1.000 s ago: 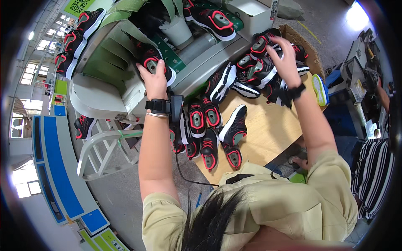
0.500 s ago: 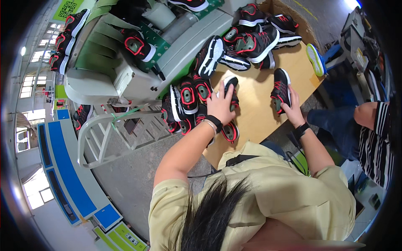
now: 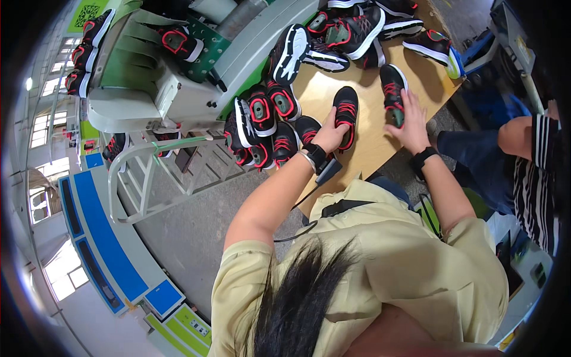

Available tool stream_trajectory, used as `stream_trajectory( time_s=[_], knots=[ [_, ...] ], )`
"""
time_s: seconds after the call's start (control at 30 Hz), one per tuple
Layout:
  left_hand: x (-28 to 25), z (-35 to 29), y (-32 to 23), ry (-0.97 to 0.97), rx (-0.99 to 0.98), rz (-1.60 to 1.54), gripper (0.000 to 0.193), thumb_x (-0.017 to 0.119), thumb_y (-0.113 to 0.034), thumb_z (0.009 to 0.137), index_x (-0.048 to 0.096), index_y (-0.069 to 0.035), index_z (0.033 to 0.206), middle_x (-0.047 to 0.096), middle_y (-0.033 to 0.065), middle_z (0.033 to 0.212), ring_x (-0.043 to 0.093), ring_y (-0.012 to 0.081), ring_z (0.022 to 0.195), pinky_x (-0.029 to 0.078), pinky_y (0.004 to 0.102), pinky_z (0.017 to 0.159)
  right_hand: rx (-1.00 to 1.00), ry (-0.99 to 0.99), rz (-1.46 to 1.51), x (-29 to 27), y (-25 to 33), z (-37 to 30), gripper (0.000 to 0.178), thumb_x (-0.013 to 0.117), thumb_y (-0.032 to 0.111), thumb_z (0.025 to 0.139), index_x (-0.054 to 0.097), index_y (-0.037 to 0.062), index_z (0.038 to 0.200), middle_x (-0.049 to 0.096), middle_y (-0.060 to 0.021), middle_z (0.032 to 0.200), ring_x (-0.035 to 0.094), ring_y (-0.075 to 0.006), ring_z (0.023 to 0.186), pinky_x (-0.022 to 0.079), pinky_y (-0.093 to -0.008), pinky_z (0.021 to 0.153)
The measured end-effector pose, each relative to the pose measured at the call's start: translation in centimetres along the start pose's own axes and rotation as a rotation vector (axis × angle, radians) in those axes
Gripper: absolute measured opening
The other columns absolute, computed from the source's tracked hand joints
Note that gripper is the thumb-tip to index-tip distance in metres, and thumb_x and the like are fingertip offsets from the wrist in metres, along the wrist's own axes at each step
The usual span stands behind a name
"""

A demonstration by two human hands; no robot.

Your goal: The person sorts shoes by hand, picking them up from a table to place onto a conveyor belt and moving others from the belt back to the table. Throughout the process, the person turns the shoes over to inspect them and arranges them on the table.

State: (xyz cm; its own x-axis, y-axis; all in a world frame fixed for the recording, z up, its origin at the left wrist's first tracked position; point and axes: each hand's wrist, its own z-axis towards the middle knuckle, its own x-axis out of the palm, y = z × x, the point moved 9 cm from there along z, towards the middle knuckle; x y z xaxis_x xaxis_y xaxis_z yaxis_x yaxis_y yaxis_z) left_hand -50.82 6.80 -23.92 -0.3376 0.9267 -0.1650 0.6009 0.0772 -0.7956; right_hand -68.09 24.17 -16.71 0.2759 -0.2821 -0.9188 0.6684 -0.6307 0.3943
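My left hand [image 3: 333,132] grips a black sneaker [image 3: 345,109] with red laces, which stands sole down on the wooden tabletop [image 3: 369,143]. The thumb lies over its heel opening; most fingers are hidden. To the right, a similar sneaker [image 3: 391,84] rests on the wood with its toe pointing away from me. Beside its heel is my right hand [image 3: 413,121], open with fingers spread. It is at or very near the shoe's side, and I cannot tell whether it touches. Close to my left hand, several sneakers [image 3: 284,143] are bunched at the table's left edge.
More sneakers [image 3: 357,33] are heaped at the table's far side. Another sneaker [image 3: 429,46] sits at the far right by a blue and lime item [image 3: 455,62]. A machine with green strips [image 3: 128,62] stands far left. A person in a striped top [image 3: 535,178] is at the right.
The sneaker at my left hand has gone from tilted to upright on the wood. My right hand's fingers have spread off its sneaker. Another sneaker now shows at the far right.
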Motion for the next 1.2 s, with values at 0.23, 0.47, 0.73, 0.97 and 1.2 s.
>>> stream_trajectory(
  time_s=[0.23, 0.47, 0.73, 0.97, 1.2],
  knots=[
    [0.3, -1.3, -0.6, -0.194, 0.148, 0.239, 0.108, 0.076, -0.023, 0.077, 0.004, 0.003, 0.154, 0.026, 0.0326, 0.151, 0.029, 0.0428, 0.142, 0.026, 0.0405, 0.118, 0.237, 0.085, 0.664, 3.7, -2.8, -0.7, 0.076, 0.073, 0.022, 0.077, 0.038, -0.0049, 0.139, 0.056, -0.0254, 0.123, 0.057, -0.0359, 0.113, 0.044, -0.0401, 0.101],
    [-0.4, -4.5, -0.3, -0.355, 0.056, 0.202, 0.104, 0.072, -0.019, 0.077, 0.006, 0.006, 0.153, 0.014, 0.0375, 0.153, 0.02, 0.0475, 0.144, 0.022, 0.0435, 0.119, -0.139, 0.131, 0.548, 1.0, 2.2, 1.4, 0.056, 0.071, 0.025, 0.086, 0.055, 0.0011, 0.134, 0.047, -0.0245, 0.144, 0.044, -0.0396, 0.135, 0.032, -0.0428, 0.115],
    [5.7, -3.2, -7.5, -0.305, 0.555, 0.261, 0.09, 0.064, -0.005, 0.08, 0.012, 0.004, 0.152, 0.018, 0.0362, 0.152, 0.018, 0.0492, 0.144, 0.021, 0.0461, 0.12, 0.307, -0.118, 0.489, -1.9, -9.3, 6.8, 0.073, 0.074, 0.021, 0.076, 0.039, 0.0062, 0.139, 0.063, -0.0278, 0.112, 0.063, -0.0439, 0.103, 0.051, -0.0462, 0.088],
    [7.4, 1.0, -4.0, -0.417, 0.384, 0.21, 0.096, 0.062, 0.005, 0.077, 0.006, -0.004, 0.154, 0.008, 0.0378, 0.154, 0.014, 0.0532, 0.144, 0.019, 0.0505, 0.12, 0.21, 0.112, 0.643, 3.3, -1.5, -2.2, 0.082, 0.074, 0.019, 0.081, 0.026, 0.0029, 0.145, 0.058, -0.0266, 0.119, 0.063, -0.0381, 0.107, 0.05, -0.0406, 0.092],
    [3.8, 0.7, -3.9, -0.33, 0.335, 0.104, 0.089, 0.062, 0.007, 0.074, 0.021, -0.009, 0.15, 0.013, 0.0357, 0.154, 0.018, 0.0488, 0.146, 0.023, 0.0447, 0.12, 0.146, 0.141, 0.482, 0.7, 0.3, 3.4, 0.064, 0.072, 0.031, 0.09, 0.041, -0.0049, 0.133, 0.051, -0.0266, 0.133, 0.048, -0.0392, 0.128, 0.04, -0.0443, 0.106]
  ],
)
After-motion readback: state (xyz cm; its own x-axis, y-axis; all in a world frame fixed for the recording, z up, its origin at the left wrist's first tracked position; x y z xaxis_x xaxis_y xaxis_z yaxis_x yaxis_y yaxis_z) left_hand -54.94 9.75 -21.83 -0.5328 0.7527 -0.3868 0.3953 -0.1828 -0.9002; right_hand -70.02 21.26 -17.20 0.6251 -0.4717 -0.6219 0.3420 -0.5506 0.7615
